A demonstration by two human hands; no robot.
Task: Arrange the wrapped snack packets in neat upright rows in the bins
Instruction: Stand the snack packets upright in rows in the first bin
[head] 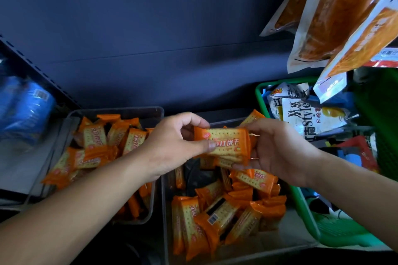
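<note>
Small stack of orange soda-cracker packets (pixel 226 142) held at frame centre, above the right clear bin (pixel 164 221) | left end pinched by left hand (pixel 172 146), thumb laid across the front | right end gripped by right hand (pixel 277 150) | loose packets (pixel 215 217) seen jumbled in that bin and in the left clear bin (pixel 140 114) | green basket (pixel 300 202) set at right edge

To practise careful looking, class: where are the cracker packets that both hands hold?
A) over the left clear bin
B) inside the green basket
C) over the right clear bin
C: the left hand and right hand grip the cracker packets above the right clear bin, left of the green basket.
</note>
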